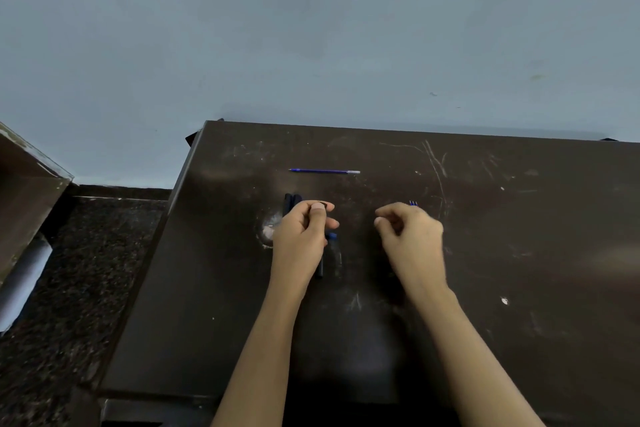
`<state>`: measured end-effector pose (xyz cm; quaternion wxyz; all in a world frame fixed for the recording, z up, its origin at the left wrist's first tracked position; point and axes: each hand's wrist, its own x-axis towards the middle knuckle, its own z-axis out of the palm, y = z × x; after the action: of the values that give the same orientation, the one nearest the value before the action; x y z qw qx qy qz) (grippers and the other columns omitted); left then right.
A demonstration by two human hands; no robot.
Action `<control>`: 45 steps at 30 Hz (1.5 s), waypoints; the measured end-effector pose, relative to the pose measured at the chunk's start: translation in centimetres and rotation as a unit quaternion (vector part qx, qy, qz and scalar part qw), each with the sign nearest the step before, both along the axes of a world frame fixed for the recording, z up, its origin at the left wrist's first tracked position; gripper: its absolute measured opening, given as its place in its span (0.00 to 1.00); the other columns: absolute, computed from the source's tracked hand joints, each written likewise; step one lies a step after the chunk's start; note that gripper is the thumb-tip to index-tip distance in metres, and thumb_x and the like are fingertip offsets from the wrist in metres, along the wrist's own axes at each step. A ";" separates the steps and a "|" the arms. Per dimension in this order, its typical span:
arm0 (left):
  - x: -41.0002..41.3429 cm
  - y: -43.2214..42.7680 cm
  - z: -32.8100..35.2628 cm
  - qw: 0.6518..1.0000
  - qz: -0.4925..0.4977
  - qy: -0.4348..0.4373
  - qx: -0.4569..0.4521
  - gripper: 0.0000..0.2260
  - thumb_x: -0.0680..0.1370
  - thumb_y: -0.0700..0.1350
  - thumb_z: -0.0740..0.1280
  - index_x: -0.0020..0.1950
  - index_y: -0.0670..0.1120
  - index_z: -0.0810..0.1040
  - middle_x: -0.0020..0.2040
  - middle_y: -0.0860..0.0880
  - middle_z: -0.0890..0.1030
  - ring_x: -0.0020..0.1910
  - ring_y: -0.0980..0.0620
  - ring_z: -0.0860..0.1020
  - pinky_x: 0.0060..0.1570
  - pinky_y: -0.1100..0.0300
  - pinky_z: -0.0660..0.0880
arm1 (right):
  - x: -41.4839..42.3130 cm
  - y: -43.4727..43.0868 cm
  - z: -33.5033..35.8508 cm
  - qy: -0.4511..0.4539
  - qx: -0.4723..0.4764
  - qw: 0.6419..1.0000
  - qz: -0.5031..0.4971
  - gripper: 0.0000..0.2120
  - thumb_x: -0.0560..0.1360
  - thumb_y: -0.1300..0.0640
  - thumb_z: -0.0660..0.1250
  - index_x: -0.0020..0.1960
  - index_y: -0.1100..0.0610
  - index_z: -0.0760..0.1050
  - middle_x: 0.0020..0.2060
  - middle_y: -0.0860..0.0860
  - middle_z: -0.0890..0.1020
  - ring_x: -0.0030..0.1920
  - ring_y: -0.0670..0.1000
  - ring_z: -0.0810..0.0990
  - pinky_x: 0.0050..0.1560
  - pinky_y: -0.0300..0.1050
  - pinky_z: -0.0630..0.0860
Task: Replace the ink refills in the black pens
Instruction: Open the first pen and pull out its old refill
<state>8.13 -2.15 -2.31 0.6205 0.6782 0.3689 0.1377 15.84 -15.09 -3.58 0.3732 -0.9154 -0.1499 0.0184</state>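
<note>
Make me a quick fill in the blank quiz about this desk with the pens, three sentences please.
1. The refill lying alone on the table is ____.
2. The left hand grips a ____ pen.
3. The spare pens lie beside the ____ hand.
Missing words: blue; black; left.

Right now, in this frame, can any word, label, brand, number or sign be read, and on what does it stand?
None can be read.
The blue refill on the desk shows no legible print.
The black pen in the left hand is too dark and small to show any brand.
The desk bears only scratches and pale marks, no writing.
</note>
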 end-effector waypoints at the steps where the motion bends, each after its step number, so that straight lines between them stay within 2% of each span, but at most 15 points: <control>1: 0.1 -0.1 -0.1 1.000 -0.003 0.001 -0.002 0.11 0.81 0.46 0.58 0.50 0.47 0.80 0.37 0.53 0.80 0.29 0.61 0.74 0.31 0.69 0.69 | 0.4 -1.0 0.1 0.006 -0.001 0.999 -0.031 0.05 0.73 0.57 0.68 0.47 0.52 0.81 0.42 0.51 0.83 0.43 0.51 0.81 0.50 0.48 0.77; 6: 0.5 -0.8 -0.4 1.000 -0.012 0.009 -0.013 0.12 0.81 0.48 0.58 0.46 0.48 0.80 0.36 0.52 0.82 0.24 0.61 0.72 0.31 0.67 0.67 | 1.9 -5.0 -0.2 0.073 -0.057 0.989 -0.113 0.10 0.74 0.50 0.68 0.48 0.56 0.78 0.40 0.52 0.82 0.44 0.55 0.80 0.46 0.51 0.77; 10: 0.7 -1.4 -0.2 0.999 -0.043 0.024 0.014 0.13 0.82 0.48 0.57 0.46 0.49 0.81 0.36 0.52 0.83 0.22 0.62 0.72 0.28 0.70 0.66 | 2.3 -5.3 -0.6 0.131 -0.104 0.978 -0.124 0.15 0.72 0.46 0.69 0.44 0.58 0.75 0.39 0.54 0.79 0.42 0.58 0.79 0.40 0.47 0.72; 12: 0.6 -1.5 -0.1 0.998 -0.055 0.028 0.027 0.13 0.82 0.48 0.57 0.46 0.49 0.81 0.37 0.52 0.83 0.22 0.62 0.72 0.28 0.72 0.66 | 2.5 -4.9 -0.8 0.151 -0.135 0.973 -0.108 0.16 0.71 0.46 0.70 0.41 0.60 0.75 0.35 0.54 0.78 0.38 0.59 0.79 0.36 0.48 0.74; 14: 0.6 -1.6 -0.1 0.997 -0.063 0.033 0.033 0.13 0.82 0.49 0.57 0.47 0.49 0.81 0.37 0.52 0.83 0.23 0.62 0.72 0.29 0.71 0.66 | 2.8 -4.5 -1.0 0.162 -0.160 0.969 -0.093 0.15 0.71 0.48 0.70 0.40 0.61 0.76 0.36 0.56 0.79 0.37 0.60 0.80 0.37 0.49 0.77; 19: 0.7 -1.5 -0.3 0.996 -0.071 0.041 0.046 0.13 0.82 0.48 0.57 0.48 0.48 0.81 0.39 0.52 0.83 0.23 0.62 0.72 0.27 0.73 0.68 | 3.5 -4.0 -1.0 0.190 -0.179 0.961 -0.094 0.14 0.71 0.50 0.71 0.46 0.61 0.75 0.42 0.57 0.80 0.42 0.61 0.80 0.42 0.52 0.78; 21: 0.7 -1.5 -0.3 0.996 -0.070 0.041 0.047 0.13 0.82 0.48 0.57 0.48 0.48 0.81 0.38 0.52 0.83 0.23 0.62 0.72 0.26 0.74 0.67 | 3.7 -4.1 -1.0 0.197 -0.178 0.959 -0.095 0.14 0.71 0.50 0.71 0.43 0.60 0.73 0.43 0.57 0.80 0.43 0.61 0.80 0.41 0.52 0.77; 25: 0.6 -1.5 -0.2 0.996 -0.074 0.035 0.044 0.13 0.82 0.49 0.57 0.48 0.49 0.81 0.38 0.52 0.83 0.23 0.62 0.72 0.25 0.74 0.66 | 4.0 -4.3 -1.0 0.219 -0.166 0.956 -0.106 0.16 0.70 0.50 0.71 0.35 0.57 0.67 0.40 0.57 0.80 0.41 0.60 0.80 0.35 0.47 0.71; 28: 0.5 -1.4 -0.2 0.996 -0.077 0.030 0.045 0.13 0.81 0.49 0.57 0.48 0.50 0.81 0.38 0.51 0.83 0.23 0.62 0.72 0.25 0.74 0.66 | 4.1 -4.3 -0.8 0.217 -0.167 0.956 -0.107 0.15 0.70 0.49 0.71 0.37 0.60 0.72 0.36 0.56 0.79 0.38 0.59 0.79 0.33 0.45 0.70; 30: 0.4 -1.2 -0.3 0.996 -0.076 0.026 0.046 0.13 0.81 0.49 0.57 0.48 0.50 0.82 0.38 0.51 0.83 0.24 0.62 0.72 0.26 0.73 0.67 | 4.1 -4.1 -0.2 0.193 -0.111 0.971 -0.090 0.14 0.72 0.49 0.69 0.36 0.60 0.76 0.31 0.54 0.78 0.35 0.56 0.78 0.34 0.44 0.69; 33: 0.2 -0.8 -0.4 0.996 -0.080 0.018 0.046 0.14 0.81 0.50 0.57 0.47 0.51 0.82 0.37 0.52 0.83 0.25 0.62 0.72 0.33 0.69 0.70 | 3.6 -2.9 1.4 0.189 0.098 0.976 -0.044 0.14 0.75 0.50 0.65 0.36 0.57 0.75 0.28 0.49 0.77 0.32 0.50 0.75 0.38 0.46 0.73; 35: 0.1 -0.6 -0.6 0.995 -0.089 0.016 0.045 0.14 0.81 0.50 0.58 0.46 0.52 0.82 0.36 0.53 0.82 0.26 0.63 0.72 0.36 0.67 0.70 | 2.9 -1.8 2.2 0.220 0.259 0.940 -0.015 0.10 0.78 0.55 0.63 0.41 0.60 0.75 0.28 0.50 0.79 0.30 0.48 0.75 0.35 0.42 0.74; 37: -0.1 -0.4 -0.7 0.994 -0.098 0.013 0.046 0.13 0.81 0.51 0.59 0.45 0.52 0.83 0.36 0.53 0.82 0.28 0.63 0.73 0.38 0.67 0.71 | 2.0 -0.6 2.4 0.248 0.365 0.898 0.003 0.06 0.79 0.60 0.62 0.45 0.61 0.74 0.31 0.51 0.80 0.31 0.46 0.78 0.33 0.37 0.75; 40: -0.3 -0.1 -0.8 0.993 -0.112 0.004 0.043 0.13 0.80 0.51 0.59 0.48 0.51 0.83 0.38 0.55 0.83 0.34 0.63 0.76 0.39 0.69 0.72 | 1.0 0.5 2.3 0.265 0.413 0.871 0.024 0.05 0.79 0.61 0.61 0.49 0.62 0.75 0.36 0.52 0.82 0.35 0.45 0.81 0.35 0.36 0.77; 45: -0.6 0.4 -1.1 0.990 -0.130 -0.009 0.048 0.12 0.80 0.51 0.59 0.48 0.53 0.83 0.43 0.54 0.85 0.42 0.57 0.80 0.43 0.64 0.73 | 0.5 1.0 2.0 0.258 0.432 0.864 0.036 0.05 0.79 0.62 0.60 0.49 0.62 0.75 0.37 0.53 0.82 0.35 0.45 0.80 0.36 0.37 0.77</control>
<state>7.58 -1.79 -3.46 0.6028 0.7483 0.2653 0.0796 16.30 -14.10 -1.56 0.7553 -0.6193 -0.0742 0.2012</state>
